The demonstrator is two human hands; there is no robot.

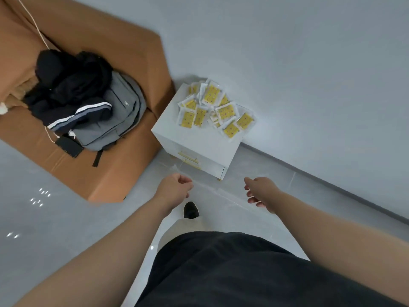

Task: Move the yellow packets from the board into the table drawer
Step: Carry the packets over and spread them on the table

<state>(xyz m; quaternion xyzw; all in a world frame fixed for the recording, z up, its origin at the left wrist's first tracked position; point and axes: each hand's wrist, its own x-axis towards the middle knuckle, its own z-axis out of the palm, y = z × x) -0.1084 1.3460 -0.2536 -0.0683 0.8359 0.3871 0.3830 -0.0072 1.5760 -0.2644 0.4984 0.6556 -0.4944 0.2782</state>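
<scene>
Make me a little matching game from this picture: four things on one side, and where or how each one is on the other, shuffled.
Things:
1 yellow packets
2 grey backpack
3 top drawer
4 black shoe

Places or states:
A on the brown sofa
B closed
C on the grey floor
D heaped on the white table top

Pairs: 1-D, 2-A, 3-B, 4-C.

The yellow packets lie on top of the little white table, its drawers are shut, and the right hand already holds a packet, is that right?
Not quite. In the head view the right hand holds nothing; its fingers hang loosely curled, short of the white table. The yellow packets do lie on its top, and the drawers are shut.
</scene>
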